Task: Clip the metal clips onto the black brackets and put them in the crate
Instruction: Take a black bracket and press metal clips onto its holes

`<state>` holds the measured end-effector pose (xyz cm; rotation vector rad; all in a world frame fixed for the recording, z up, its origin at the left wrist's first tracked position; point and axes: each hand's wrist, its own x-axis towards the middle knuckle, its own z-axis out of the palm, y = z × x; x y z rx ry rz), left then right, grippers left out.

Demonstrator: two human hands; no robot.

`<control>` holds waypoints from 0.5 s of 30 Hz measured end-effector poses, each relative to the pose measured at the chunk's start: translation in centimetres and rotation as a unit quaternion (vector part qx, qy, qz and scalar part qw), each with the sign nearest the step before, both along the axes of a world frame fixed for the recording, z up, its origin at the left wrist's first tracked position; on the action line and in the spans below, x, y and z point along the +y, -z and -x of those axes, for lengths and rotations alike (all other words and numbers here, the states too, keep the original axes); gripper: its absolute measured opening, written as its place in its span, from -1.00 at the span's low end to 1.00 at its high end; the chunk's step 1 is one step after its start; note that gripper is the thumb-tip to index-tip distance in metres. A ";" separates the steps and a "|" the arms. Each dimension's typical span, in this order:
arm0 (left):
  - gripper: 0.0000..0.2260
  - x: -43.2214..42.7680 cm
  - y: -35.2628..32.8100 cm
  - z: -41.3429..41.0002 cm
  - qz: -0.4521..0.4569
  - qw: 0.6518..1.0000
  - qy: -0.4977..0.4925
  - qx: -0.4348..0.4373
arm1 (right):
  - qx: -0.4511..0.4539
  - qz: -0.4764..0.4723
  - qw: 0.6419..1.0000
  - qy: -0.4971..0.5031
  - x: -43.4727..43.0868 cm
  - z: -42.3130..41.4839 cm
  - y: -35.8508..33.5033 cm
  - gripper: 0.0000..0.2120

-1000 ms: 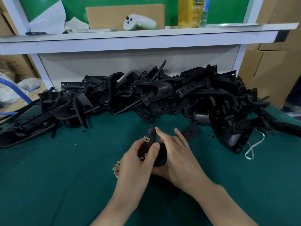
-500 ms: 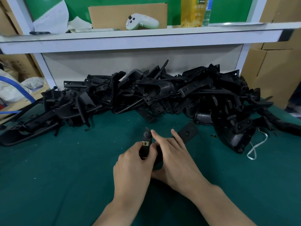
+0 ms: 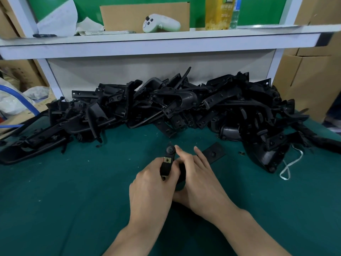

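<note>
Black bracket (image 3: 167,168) front and centre, held just above the green mat (image 3: 73,191), round knob end pointing away from the person. One brass-coloured metal clip (image 3: 167,160) sits on it just below the knob, and a second clip (image 3: 164,177) shows at the near end.

The left hand (image 3: 151,189) grips the bracket from the left, thumb curled over the near clip. The right hand (image 3: 201,182) closes in from the right, fingers laid across the bracket's body and forefinger tip touching the knob, thumb tucked underneath. The two hands touch.

Just beyond the right fingers a flat black plate (image 3: 214,153) lies on the mat, a loose clip (image 3: 241,153) near it. Behind, the pile of black brackets (image 3: 184,108) runs almost edge to edge against the white back panel, with a white cord (image 3: 287,167) by its right end. Open mat spreads to the left and right of the arms.

Up on the shelf (image 3: 166,43) are a white game controller (image 3: 160,23), a cardboard sheet (image 3: 129,17) and a yellow bottle (image 3: 219,13); its label print is too blurred to read.
</note>
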<state>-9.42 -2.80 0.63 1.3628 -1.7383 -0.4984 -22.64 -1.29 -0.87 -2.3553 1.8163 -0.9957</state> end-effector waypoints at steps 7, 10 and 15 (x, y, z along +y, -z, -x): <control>-0.86 0.7 -0.1 0.1 0.000 0.999 0.040 0.012 | -0.015 0.003 0.999 0.035 0.3 0.4 0.2 -0.08; -0.84 1.6 0.1 0.0 0.026 0.998 0.049 -0.013 | -0.039 0.011 0.997 0.071 0.7 0.9 0.1 -0.08; -0.82 3.6 0.3 0.2 0.089 0.993 0.050 -0.054 | -0.057 0.037 0.991 0.119 2.8 0.6 0.1 -0.11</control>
